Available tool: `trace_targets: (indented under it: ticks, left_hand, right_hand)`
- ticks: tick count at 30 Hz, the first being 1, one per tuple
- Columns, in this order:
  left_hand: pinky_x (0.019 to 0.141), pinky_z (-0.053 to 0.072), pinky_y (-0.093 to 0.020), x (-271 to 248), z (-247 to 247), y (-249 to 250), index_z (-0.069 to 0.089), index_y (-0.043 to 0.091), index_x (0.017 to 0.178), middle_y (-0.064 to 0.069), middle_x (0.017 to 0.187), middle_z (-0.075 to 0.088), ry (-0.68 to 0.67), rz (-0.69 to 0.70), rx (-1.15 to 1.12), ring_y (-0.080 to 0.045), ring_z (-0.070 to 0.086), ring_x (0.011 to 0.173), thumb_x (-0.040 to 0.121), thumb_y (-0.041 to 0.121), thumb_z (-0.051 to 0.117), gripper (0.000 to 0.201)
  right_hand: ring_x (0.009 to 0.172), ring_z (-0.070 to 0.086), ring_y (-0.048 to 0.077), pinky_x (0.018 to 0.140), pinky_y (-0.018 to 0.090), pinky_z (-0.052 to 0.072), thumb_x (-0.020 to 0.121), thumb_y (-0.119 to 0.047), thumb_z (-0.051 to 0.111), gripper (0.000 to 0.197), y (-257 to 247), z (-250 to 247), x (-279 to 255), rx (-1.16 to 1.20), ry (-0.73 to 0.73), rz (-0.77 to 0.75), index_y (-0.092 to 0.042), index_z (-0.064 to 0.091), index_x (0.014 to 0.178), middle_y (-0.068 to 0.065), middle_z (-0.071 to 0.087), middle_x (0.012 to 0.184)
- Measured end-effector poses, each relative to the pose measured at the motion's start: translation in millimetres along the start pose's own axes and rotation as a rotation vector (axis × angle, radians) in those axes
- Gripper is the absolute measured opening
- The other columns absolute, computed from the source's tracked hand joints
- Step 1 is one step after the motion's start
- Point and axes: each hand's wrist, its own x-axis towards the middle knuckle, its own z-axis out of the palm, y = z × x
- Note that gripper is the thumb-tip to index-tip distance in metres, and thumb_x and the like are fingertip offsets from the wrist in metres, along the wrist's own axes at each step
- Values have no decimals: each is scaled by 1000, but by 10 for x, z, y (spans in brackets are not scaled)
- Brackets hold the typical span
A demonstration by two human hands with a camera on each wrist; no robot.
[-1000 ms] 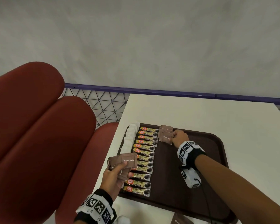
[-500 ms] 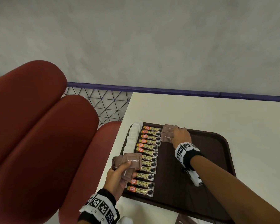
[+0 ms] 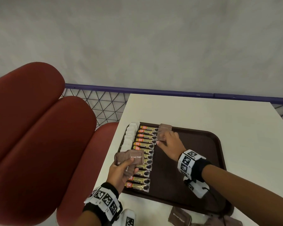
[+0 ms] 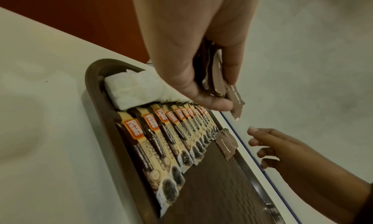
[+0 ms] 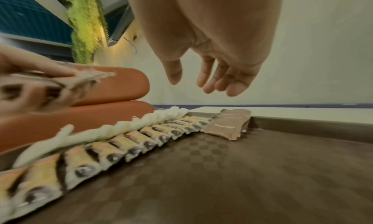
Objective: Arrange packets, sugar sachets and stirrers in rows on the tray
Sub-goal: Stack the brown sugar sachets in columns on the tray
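A dark brown tray lies on the white table. Along its left edge runs a row of white sachets, then a row of coffee granule packets. A short row of brown sugar sachets starts at the far end. My left hand holds a fanned bunch of brown sugar sachets above the near packets. My right hand hovers just over the laid brown sachets with relaxed fingers and nothing in it.
A red padded seat back fills the left side. Loose brown sugar sachets lie on the table below the tray's near edge. A purple rail and mesh run behind the table.
My right hand has let go of the brown sachet it was laying down and lifted slightly off the row. The left hand keeps its bunch in place.
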Motion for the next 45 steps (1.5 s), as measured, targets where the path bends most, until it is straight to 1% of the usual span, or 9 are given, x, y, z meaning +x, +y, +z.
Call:
trace_targets:
  ticks: [8, 12, 17, 22, 24, 29, 33, 40, 45]
  left_hand:
    - [59, 56, -26, -62, 143, -22, 60, -2, 115, -20, 103, 68, -23, -14, 37, -22, 68, 79, 83, 3, 63, 32]
    - [62, 58, -27, -103, 172, -61, 60, -3, 114, -23, 105, 66, -38, -28, 24, -23, 67, 80, 83, 3, 63, 32]
    - [62, 58, -28, -128, 154, -76, 60, -4, 111, -25, 96, 66, -67, -60, -11, -27, 67, 77, 88, 1, 56, 24]
    - [62, 59, -29, -114, 57, -12, 50, -7, 118, -29, 95, 61, -57, -88, -76, -30, 65, 79, 89, -5, 43, 30]
    - [61, 59, -29, -103, 17, 3, 49, -9, 120, -29, 97, 61, -38, -81, -63, -29, 65, 78, 89, -5, 45, 32]
    - [72, 59, -38, -68, -102, 14, 58, -4, 116, -29, 111, 64, 29, -63, 40, -33, 65, 92, 87, 0, 57, 30]
    - [66, 59, -36, -53, -167, 29, 58, -4, 116, -25, 108, 66, 51, -58, 42, -29, 69, 88, 86, 0, 59, 30]
    - [76, 58, -40, -2, -245, 65, 58, -5, 115, -23, 103, 66, 70, -44, 56, -29, 67, 87, 84, 2, 62, 32]
    - [85, 52, -45, 33, -299, 73, 59, -4, 115, -20, 98, 67, 75, -60, 53, -27, 66, 82, 83, 6, 64, 34]
  right_hand:
    - [82, 41, 5, 67, 17, 34, 88, -41, 56, 42, -301, 46, -250, 267, -325, -117, -14, 52, 118, -4, 51, 94]
    - [65, 42, -1, 56, 6, 36, 86, -23, 63, 19, -335, 99, -291, 424, -393, -68, -13, 53, 97, -12, 48, 78]
    - [78, 51, 12, 77, 30, 44, 83, -14, 66, 21, -289, 106, -304, 544, -327, 17, -24, 48, 77, -2, 55, 82]
    - [82, 52, 19, 65, 24, 38, 83, -12, 65, 17, -99, -58, -182, 447, -85, 170, -17, 50, 77, 5, 57, 88]
    - [84, 52, 20, 71, 25, 36, 83, -13, 66, 24, 22, -107, -103, 414, -9, 261, -22, 46, 72, 4, 57, 89]
    - [83, 52, 21, 73, 26, 39, 83, -15, 65, 11, 225, -99, 82, 279, -14, 381, -10, 56, 87, 5, 56, 89]
    - [83, 53, 23, 73, 28, 42, 83, -15, 65, 17, 256, 4, 212, 248, -35, 455, -15, 50, 74, 9, 58, 91]
    - [101, 59, 33, 85, 35, 47, 84, -21, 61, 10, 214, 80, 323, 151, -76, 538, -15, 54, 88, 16, 63, 110]
    - [113, 50, 34, 95, 36, 41, 90, -25, 55, 25, 218, 107, 332, -62, -88, 521, -10, 57, 110, 18, 57, 119]
